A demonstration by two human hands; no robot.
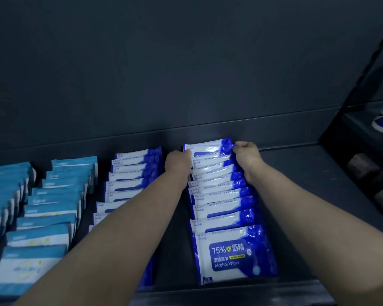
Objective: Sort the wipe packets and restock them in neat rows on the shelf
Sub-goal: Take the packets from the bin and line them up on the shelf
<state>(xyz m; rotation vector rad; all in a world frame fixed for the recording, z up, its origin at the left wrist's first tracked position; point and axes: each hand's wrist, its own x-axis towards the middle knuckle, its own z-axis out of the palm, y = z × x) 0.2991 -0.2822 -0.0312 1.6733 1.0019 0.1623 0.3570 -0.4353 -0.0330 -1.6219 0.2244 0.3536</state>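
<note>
Both arms are being stretched far over the shelf to the back of the right row of dark blue wipe packets. The back packets' right edge is being pinched by the curled fingers of the right hand. The left hand is being held against the left edge; its fingers are being hidden, so their shape cannot be told. Another dark blue row is being partly covered by the left arm.
</note>
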